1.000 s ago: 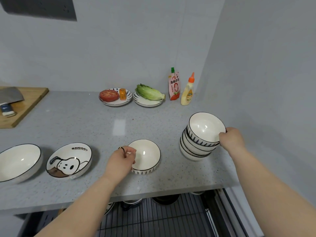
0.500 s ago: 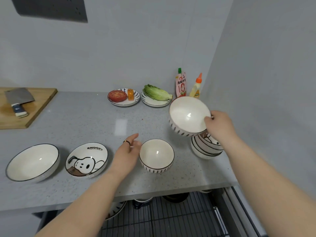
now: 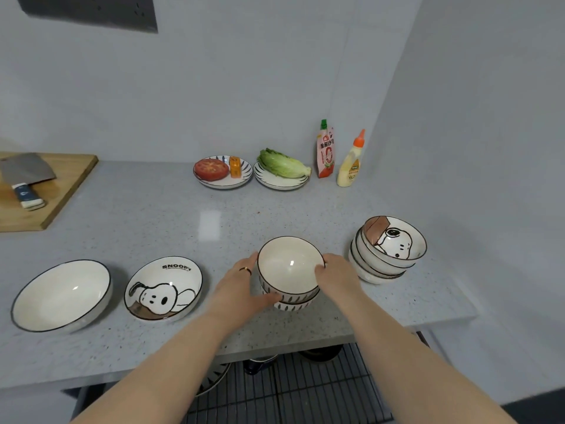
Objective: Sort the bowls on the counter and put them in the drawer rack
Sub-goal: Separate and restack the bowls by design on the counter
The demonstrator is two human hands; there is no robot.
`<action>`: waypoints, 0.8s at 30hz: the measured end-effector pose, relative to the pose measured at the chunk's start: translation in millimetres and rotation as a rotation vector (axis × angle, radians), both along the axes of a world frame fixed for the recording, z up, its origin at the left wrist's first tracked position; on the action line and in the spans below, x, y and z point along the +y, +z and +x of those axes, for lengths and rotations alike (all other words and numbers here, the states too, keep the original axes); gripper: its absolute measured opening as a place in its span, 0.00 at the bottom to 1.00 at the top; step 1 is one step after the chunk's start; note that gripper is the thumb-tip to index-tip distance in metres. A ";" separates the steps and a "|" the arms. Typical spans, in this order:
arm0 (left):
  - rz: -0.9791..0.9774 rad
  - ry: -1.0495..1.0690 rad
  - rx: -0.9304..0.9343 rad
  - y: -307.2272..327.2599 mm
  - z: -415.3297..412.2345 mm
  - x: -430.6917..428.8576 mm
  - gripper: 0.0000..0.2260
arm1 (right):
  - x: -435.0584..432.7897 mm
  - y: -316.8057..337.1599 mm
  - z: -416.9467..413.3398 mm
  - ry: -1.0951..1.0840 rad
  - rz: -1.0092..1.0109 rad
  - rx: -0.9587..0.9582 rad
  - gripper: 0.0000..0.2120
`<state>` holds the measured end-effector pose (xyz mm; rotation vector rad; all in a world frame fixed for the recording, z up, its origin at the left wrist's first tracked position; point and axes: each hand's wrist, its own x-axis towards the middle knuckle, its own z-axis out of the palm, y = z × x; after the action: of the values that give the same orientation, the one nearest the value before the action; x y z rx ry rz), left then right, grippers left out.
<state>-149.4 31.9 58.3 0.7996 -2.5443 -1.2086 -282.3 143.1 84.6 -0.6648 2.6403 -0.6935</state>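
Observation:
A white bowl with dark dashes [image 3: 289, 266] sits nested in a matching bowl [image 3: 292, 305] near the counter's front edge. My left hand [image 3: 244, 289] cups the pair from the left, thumb under the upper bowl. My right hand [image 3: 337, 275] grips the upper bowl's right rim. A stack of three bowls [image 3: 386, 252] stands to the right, a Snoopy bowl on top. A single Snoopy bowl [image 3: 163, 289] and a plain white bowl [image 3: 62, 295] rest on the left. The drawer rack [image 3: 287, 390] shows below the counter edge, with some dishes partly hidden.
Two plates stand at the back, one with tomato [image 3: 223, 171], one with lettuce [image 3: 282, 168]. A sauce pouch [image 3: 325, 151] and a squeeze bottle [image 3: 350, 162] are beside them. A cutting board [image 3: 49, 191] with a cleaver [image 3: 26, 177] lies far left. A wall closes the right side.
My right hand carried the top dashed bowl from the right stack over and set it into the bowl in the middle. My left hand closed on that pair. A Snoopy bowl now tops the stack.

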 end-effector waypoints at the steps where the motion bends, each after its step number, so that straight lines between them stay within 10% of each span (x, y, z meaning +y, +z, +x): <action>1: -0.011 0.000 -0.014 -1.6 -1.4 -0.9 0.37 | -0.2 -2.6 -0.5 -0.004 0.006 0.001 0.15; 13: 0.013 0.007 -0.015 -7.7 -8.3 -1.1 0.37 | 4.7 -3.2 -4.5 -0.022 -0.009 -0.040 0.21; 20: -0.001 0.092 0.104 6.3 -15.9 6.6 0.27 | 59.6 38.0 -52.3 -0.422 -0.364 0.255 0.18; 24: -0.025 0.154 0.152 9.3 -18.9 13.3 0.20 | 92.1 40.8 -81.9 -0.534 -0.226 0.207 0.24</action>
<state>-168.3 45.2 67.6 0.8468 -2.3265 -1.1413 -364.3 235.2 125.4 -0.0699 2.9862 -1.1344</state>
